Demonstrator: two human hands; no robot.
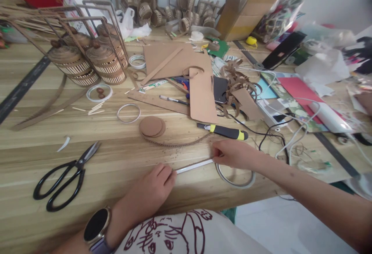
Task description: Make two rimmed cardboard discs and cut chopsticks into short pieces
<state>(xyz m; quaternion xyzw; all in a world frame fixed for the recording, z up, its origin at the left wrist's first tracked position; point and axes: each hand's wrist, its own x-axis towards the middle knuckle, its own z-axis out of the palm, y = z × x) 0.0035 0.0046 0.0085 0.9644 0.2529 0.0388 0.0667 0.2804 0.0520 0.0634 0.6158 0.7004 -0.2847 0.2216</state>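
White strip (pixel 194 166) between the fingers (pixel 167 173)

We see a smooth wooden table (pixel 116 149) with pale grain and a soft sheen. The scissors (pixel 80 165) pair glossy black plastic-looking handles with metal blades. The cutter (pixel 228 132) has a matt black and yellow plastic-looking body. Matt brown cardboard makes up the long panel (pixel 202 97) and the smooth-faced discs (pixel 151 126); the curved strip (pixel 180 144) shows a rough, corrugated edge.
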